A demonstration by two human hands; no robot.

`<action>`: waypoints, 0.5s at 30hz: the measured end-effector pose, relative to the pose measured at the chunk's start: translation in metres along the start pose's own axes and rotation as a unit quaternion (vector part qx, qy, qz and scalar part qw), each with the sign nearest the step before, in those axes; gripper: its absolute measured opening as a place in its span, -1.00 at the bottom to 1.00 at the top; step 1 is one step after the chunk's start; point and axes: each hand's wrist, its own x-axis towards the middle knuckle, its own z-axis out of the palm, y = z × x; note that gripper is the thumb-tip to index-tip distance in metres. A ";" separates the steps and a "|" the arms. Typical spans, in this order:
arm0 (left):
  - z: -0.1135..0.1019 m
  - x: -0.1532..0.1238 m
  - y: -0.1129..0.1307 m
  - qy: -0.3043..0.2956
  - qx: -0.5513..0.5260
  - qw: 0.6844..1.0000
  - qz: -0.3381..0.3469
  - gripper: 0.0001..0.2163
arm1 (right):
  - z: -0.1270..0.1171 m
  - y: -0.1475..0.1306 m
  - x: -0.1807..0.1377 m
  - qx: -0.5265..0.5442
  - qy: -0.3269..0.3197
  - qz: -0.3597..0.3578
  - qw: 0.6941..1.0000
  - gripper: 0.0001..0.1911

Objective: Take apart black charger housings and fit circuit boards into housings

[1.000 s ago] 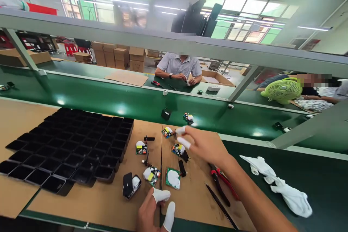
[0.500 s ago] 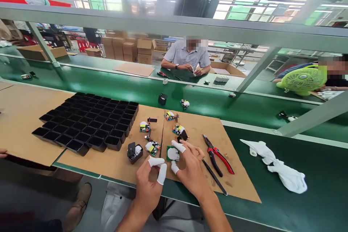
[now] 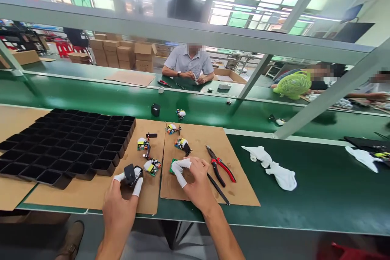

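My left hand, with white finger cots on thumb and finger, grips a small black plastic case from both sides. Something white shows inside that case, and a black flap stands up at its top. White-tipped fingers of my right hand pinch together at a green circuit board; most of the board is hidden behind them. Between the two hands lies another circuit board with white filler and a yellow part. Beyond are further boards, one wired to a black piece and one near my right hand.
Rows of open black cases cover the cardboard at left. Red-black pliers and a black stick-like tool lie right of my right hand. White gloves rest farther right. A co-worker sits opposite.
My left hand has moved left and taken hold of the black case. My right hand's thumb and finger have closed together at the green board. The view has swung right.
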 end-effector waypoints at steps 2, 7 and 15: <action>-0.001 -0.001 -0.002 -0.031 -0.011 0.999 0.016 -0.58 | -0.009 0.001 -0.005 -0.016 0.030 0.003 0.999 -0.91; -0.008 -0.006 -0.012 -0.041 0.025 0.991 0.127 -0.62 | -0.053 0.017 -0.042 -0.106 0.098 0.064 0.987 -0.88; -0.014 -0.008 -0.007 -0.124 -0.004 0.987 0.102 -0.58 | -0.067 0.040 -0.075 -0.184 0.000 0.139 0.973 -0.64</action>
